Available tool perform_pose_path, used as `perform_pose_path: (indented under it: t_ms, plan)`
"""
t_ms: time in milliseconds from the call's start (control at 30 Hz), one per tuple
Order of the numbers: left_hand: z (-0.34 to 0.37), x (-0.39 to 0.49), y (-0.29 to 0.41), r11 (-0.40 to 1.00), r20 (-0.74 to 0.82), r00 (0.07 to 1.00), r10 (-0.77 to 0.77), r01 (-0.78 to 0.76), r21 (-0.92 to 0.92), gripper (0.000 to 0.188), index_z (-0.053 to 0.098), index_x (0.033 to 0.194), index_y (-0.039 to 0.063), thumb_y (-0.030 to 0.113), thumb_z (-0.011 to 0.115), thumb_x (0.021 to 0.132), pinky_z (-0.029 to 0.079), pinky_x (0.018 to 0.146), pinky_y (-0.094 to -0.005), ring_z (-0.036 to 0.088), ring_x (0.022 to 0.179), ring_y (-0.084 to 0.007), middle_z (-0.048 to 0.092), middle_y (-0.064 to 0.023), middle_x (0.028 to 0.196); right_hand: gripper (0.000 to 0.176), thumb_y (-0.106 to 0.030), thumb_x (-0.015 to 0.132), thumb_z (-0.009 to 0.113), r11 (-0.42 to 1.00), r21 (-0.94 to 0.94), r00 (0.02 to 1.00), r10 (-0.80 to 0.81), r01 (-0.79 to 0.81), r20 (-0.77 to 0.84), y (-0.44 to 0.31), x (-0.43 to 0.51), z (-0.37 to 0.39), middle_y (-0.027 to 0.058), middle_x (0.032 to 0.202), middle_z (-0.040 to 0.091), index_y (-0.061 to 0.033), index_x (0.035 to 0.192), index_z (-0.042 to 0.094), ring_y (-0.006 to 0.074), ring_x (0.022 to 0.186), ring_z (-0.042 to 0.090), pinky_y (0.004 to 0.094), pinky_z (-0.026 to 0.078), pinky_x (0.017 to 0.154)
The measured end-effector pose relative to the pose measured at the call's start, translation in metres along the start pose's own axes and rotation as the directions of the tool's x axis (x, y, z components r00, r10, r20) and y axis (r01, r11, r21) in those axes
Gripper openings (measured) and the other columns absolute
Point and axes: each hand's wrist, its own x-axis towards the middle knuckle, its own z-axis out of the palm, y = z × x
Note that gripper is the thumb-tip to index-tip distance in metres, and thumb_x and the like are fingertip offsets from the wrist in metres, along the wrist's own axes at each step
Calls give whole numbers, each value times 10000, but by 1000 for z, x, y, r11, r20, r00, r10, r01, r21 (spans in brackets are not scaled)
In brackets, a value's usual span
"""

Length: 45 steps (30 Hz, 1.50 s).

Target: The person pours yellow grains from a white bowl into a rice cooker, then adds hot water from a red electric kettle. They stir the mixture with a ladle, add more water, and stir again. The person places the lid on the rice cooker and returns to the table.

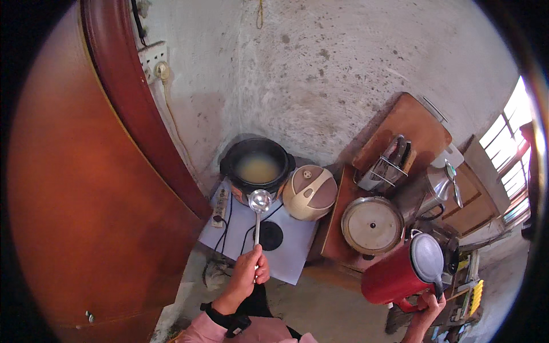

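Observation:
My left hand [248, 271] is closed round the handle of a metal ladle [260, 201], whose bowl is at the near rim of a black cooking pot [227, 150]. Pale yellowish liquid [257, 168] lies in the pot. Over at the right, my right hand [429, 303] grips the handle of a red jug or kettle [392, 274] with a grey lid [427, 257]; the jug is tilted, its lid end to the right. A beige rice cooker [309, 193] with its lid down stands right of the pot.
On the white tabletop [291, 266] lie a power strip [219, 208], dark cords and a black disc [269, 236]. A brown cabinet top holds a round lidded pot [372, 225], a knife rack [381, 171] and a cutting board [403, 124]. A wooden door [98, 193] stands left.

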Motion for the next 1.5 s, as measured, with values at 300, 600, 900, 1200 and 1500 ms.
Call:
perform_pose_path:
  t_ms: [300, 600, 900, 1200, 1500]
  plan:
    - [-37, 47, 40, 992, -123, 992, -40, 24, -126, 404, 389, 684, 95, 380, 451, 963, 270, 417, -255, 326, 420, -105, 354, 1, 528, 108, -56, 625, 568, 954, -197, 835, 292, -224, 466, -51, 12, 216, -39, 566, 425, -38, 714, 510, 54, 418, 342, 207, 280, 412]
    - [-72, 59, 66, 986, -160, 985, -69, 43, -161, 382, 388, 683, 99, 354, 435, 963, 254, 418, -250, 307, 418, -104, 335, 1, 527, 109, -60, 714, 617, 895, -439, 552, 331, 73, 766, -15, 33, 400, -1, 610, 567, 14, 791, 642, 86, 489, 494, 231, 374, 453]
    - [-80, 55, 70, 976, -120, 991, -55, 28, -217, 393, 409, 677, 91, 354, 440, 966, 255, 412, -242, 317, 409, -102, 347, 9, 514, 145, -131, 632, 638, 721, -590, 488, 392, 364, 780, 10, 71, 489, 47, 558, 576, 15, 640, 635, 138, 489, 535, 293, 413, 466]
    - [-75, 47, 67, 959, -107, 992, -61, 29, -282, 400, 401, 669, 93, 356, 447, 966, 257, 411, -234, 309, 411, -91, 349, 8, 522, 158, -156, 605, 659, 613, -622, 424, 457, 486, 782, 5, 75, 522, 77, 558, 600, 1, 602, 654, 165, 490, 558, 308, 425, 466]
    - [-76, 48, 69, 950, -104, 991, -88, 52, -309, 402, 382, 660, 94, 348, 453, 963, 255, 410, -232, 304, 416, -91, 341, 9, 529, 178, -160, 580, 674, 580, -632, 384, 504, 513, 774, 6, 78, 542, 88, 520, 574, 15, 575, 643, 177, 488, 561, 316, 424, 456]
